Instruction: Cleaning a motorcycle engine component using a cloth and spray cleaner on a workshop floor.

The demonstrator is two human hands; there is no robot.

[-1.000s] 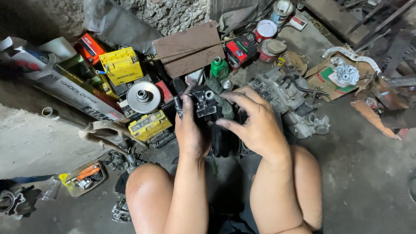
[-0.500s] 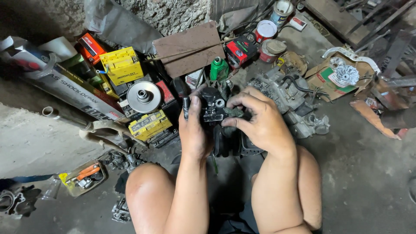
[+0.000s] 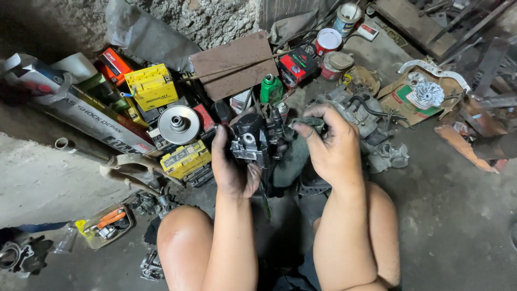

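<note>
A makeshift repair workshop for small engines was laid out on a stained grey concrete floor [image 3: 463,215] against a rough stone wall [image 3: 215,19]. Around it lay a yellow boxlike battery [image 3: 152,86], a round silver metal pulley [image 3: 178,124], a grey cast-metal engine block [image 3: 358,116], open red-and-white paint tins [image 3: 328,40], a small green plastic bottle [image 3: 271,89] and a rusted brown metal sheet [image 3: 234,64].

Bare forearms and bare knees, no sleeves, gloves or jewellery; left hand [image 3: 232,161] and right hand [image 3: 333,148] smeared with dark grease.
</note>
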